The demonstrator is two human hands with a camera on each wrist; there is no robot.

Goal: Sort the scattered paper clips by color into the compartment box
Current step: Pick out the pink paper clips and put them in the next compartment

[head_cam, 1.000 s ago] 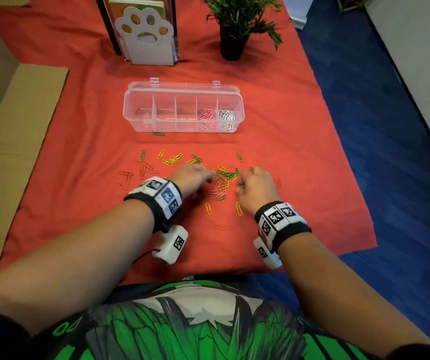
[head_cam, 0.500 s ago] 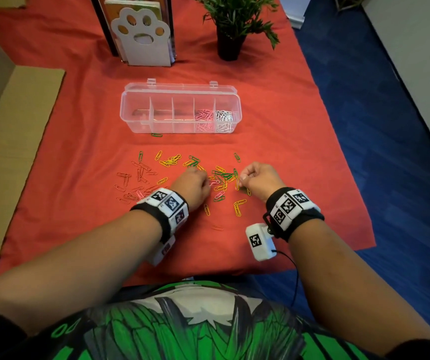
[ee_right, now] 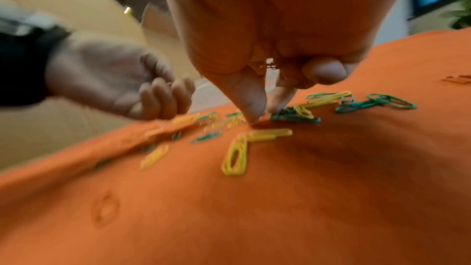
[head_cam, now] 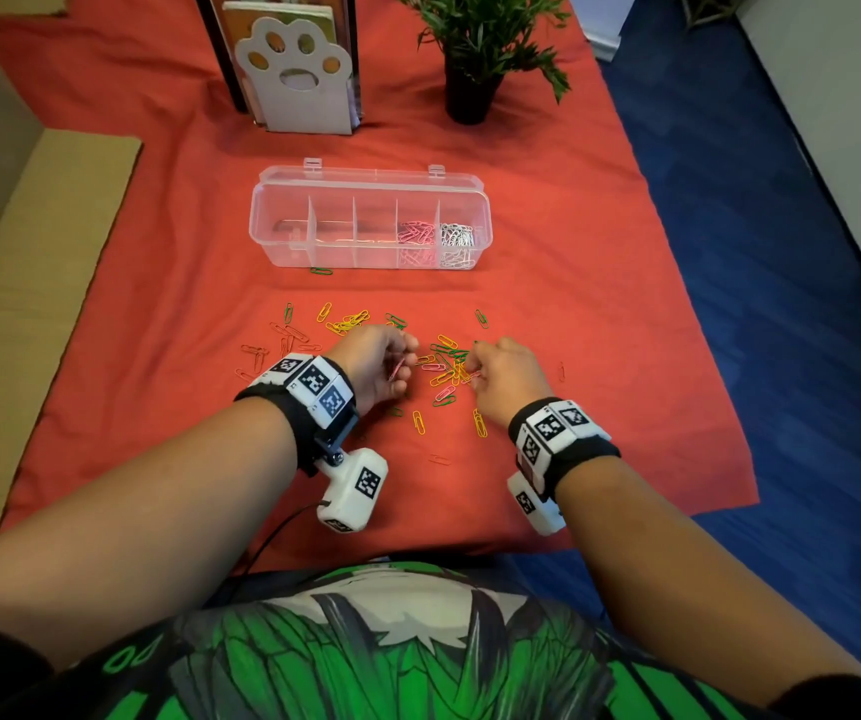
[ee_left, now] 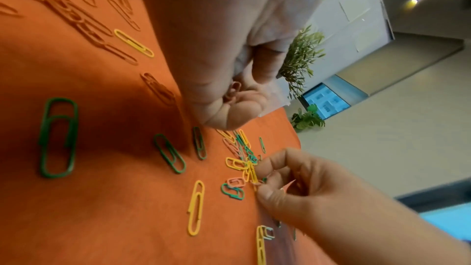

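Green, yellow, red and pink paper clips lie scattered on the orange cloth in front of me. My left hand hovers at the pile's left edge, fingers curled round a pink clip that also shows in the head view. My right hand is at the pile's right side; thumb and forefinger pinch down at a pink clip on the cloth, and another clip is tucked under its curled fingers. The clear compartment box stands open farther back, with pink clips and white clips in its two rightmost compartments.
One green clip lies against the box's front wall. A paw-shaped bookend with books and a potted plant stand at the back. Flat cardboard lies left of the cloth. The cloth's right edge drops to blue floor.
My left hand has rolled palm inward, showing the pink clip it holds. My right hand has dropped from a slight lift back onto the pile with thumb and forefinger.
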